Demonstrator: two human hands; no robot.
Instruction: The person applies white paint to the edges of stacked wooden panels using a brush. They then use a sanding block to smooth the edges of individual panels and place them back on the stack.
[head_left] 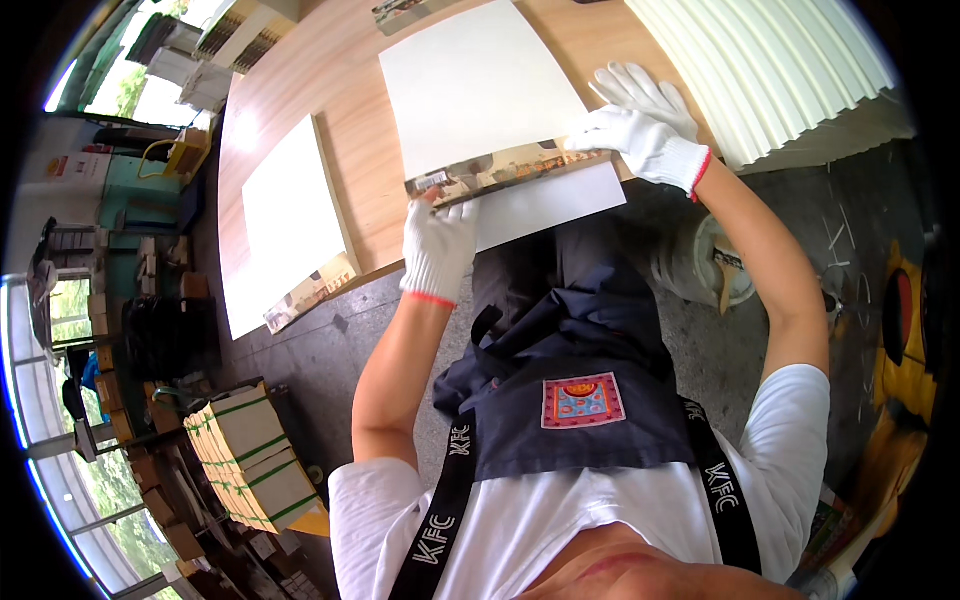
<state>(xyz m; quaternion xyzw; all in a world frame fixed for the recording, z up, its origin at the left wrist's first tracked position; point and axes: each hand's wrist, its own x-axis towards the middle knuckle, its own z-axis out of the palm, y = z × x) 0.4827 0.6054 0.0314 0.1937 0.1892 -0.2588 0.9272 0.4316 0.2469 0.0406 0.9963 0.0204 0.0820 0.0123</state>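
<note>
In front of me on the table lies a white flat panel [480, 90] with a brown printed strip [510, 168] along its near edge. Both my hands wear white knit gloves with red cuffs. My left hand [438, 245] is closed at the panel's near left corner, its thumb on the printed strip and the fingers curled at the edge. Stretched out flat, the fingers of my right hand [640, 145] rest on the strip's right end. Behind that hand lies another white glove shape [648, 95]. A white sheet [550, 205] sticks out under the panel toward me.
A similar white panel with a printed edge [295, 225] lies on the wooden table [370, 180] to the left. At the right stands a tall stack of white folded sheets [770, 80]. A round bin [700, 260] is below the table. Strapped bundles [250, 455] stand on the floor at left.
</note>
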